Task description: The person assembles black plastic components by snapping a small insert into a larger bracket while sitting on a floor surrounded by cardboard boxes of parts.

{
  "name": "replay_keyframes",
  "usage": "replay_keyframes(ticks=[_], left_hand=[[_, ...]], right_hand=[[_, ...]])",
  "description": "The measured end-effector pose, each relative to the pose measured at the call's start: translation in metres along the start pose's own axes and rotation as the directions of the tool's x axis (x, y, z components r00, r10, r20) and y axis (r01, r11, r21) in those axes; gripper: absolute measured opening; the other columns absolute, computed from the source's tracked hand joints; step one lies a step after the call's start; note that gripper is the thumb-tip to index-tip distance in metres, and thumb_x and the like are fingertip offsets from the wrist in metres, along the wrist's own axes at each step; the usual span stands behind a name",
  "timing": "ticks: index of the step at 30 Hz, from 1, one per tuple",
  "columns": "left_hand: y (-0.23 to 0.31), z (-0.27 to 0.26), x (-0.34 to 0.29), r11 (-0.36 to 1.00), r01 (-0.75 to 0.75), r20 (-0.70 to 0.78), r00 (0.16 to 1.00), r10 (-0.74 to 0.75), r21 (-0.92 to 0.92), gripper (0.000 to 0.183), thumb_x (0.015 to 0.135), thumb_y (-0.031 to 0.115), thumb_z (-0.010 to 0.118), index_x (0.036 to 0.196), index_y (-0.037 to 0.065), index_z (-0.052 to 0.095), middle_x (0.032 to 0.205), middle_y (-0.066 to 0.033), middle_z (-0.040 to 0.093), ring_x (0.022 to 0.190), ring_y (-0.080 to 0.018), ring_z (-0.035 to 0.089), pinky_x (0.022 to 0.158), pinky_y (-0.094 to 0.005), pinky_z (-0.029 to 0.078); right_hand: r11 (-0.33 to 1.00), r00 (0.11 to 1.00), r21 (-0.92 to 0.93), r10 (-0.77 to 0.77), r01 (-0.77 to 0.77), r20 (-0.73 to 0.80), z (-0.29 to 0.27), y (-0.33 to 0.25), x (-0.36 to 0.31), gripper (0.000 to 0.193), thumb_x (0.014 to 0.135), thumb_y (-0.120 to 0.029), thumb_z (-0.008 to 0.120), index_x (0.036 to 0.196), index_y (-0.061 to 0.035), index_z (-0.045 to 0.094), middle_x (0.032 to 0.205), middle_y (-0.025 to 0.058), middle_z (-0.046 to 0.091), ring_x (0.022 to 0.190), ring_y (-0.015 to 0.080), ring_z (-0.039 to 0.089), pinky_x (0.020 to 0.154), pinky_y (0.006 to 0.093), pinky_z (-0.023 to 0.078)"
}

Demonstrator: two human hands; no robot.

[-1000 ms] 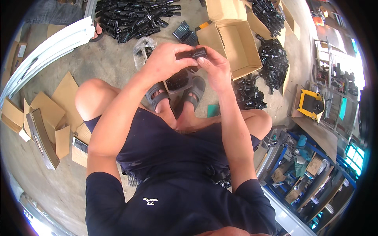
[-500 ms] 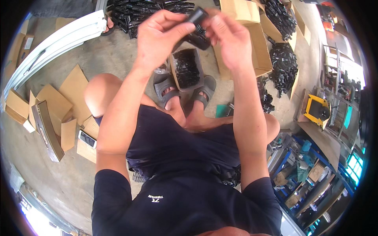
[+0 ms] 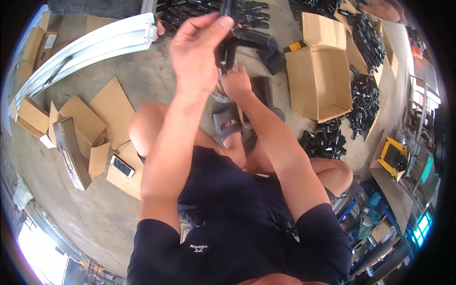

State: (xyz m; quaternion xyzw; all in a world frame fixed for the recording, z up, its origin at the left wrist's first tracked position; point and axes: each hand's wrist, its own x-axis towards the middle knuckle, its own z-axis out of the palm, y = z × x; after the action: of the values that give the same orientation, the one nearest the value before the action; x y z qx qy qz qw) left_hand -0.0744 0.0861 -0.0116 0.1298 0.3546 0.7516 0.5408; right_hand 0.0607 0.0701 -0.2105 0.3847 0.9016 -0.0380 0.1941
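Observation:
My left hand (image 3: 197,59) is raised at the top centre, thumb and fingers pinched on a black plastic part (image 3: 229,8). Below its fingertips extend dark, angled sections with a ribbed end (image 3: 271,58); whether these all belong to the held part, I cannot tell. Lower and to the right, my right hand (image 3: 236,85) has its fingers curled in, close to the dark bin (image 3: 263,90) between my feet. What those fingers hold, if anything, is hidden. My right hand and forearm cover much of the bin.
An open cardboard box (image 3: 301,85) stands right of my hands, with heaps of black parts (image 3: 365,102) beyond it. More black parts (image 3: 190,14) lie at the top. Left are flattened cardboard (image 3: 114,107), a phone (image 3: 122,166) and a long white panel (image 3: 85,50).
My right hand has left the black part and moved down toward the bin. My left hand still holds the part. The whole view has shifted, so the surroundings appear farther right.

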Motion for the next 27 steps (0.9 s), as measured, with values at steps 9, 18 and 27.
replay_keyframes(ticks=[9, 18, 27], left_hand=[[-0.025, -0.004, 0.01, 0.994, 0.109, -0.098, 0.99, -0.105, 0.033, 0.018, 0.086, -0.006, 0.078, 0.101, -0.005, 0.068, 0.096, -0.0118, 0.074, 0.086, -0.0138, 0.071, 0.079, -0.0254, 0.06], [-0.025, -0.007, 0.01, 0.99, 0.127, -0.032, 0.992, -0.125, 0.054, 0.015, 0.089, -0.005, 0.075, 0.102, -0.003, 0.067, 0.098, -0.0129, 0.074, 0.085, -0.0155, 0.072, 0.077, -0.0263, 0.059], [-0.037, 0.009, -0.032, 0.978, 0.206, 0.185, 0.961, -0.207, 0.027, 0.017, 0.09, -0.005, 0.074, 0.105, -0.004, 0.066, 0.096, -0.0153, 0.074, 0.085, -0.0188, 0.073, 0.078, -0.0301, 0.061]], right_hand=[[0.829, 0.973, 0.53, 0.071, -0.181, 0.221, 0.056, -0.002, 0.017, 0.056, 0.104, -0.037, 0.052, 0.151, -0.0079, 0.044, 0.15, 0.0232, 0.049, 0.131, 0.0362, 0.057, 0.108, 0.0447, 0.047], [0.721, 0.961, 0.69, 0.229, -0.06, -0.156, -0.027, -0.009, -0.024, 0.033, 0.097, -0.019, 0.063, 0.127, -0.0046, 0.063, 0.122, 0.0161, 0.068, 0.114, 0.0281, 0.064, 0.098, 0.0414, 0.049], [0.176, 0.804, 0.984, 0.587, -0.02, -0.088, -0.099, 0.085, -0.168, 0.015, 0.092, 0.0, 0.07, 0.106, 0.0005, 0.072, 0.089, 0.0008, 0.071, 0.078, 0.0064, 0.062, 0.07, 0.0247, 0.051]])
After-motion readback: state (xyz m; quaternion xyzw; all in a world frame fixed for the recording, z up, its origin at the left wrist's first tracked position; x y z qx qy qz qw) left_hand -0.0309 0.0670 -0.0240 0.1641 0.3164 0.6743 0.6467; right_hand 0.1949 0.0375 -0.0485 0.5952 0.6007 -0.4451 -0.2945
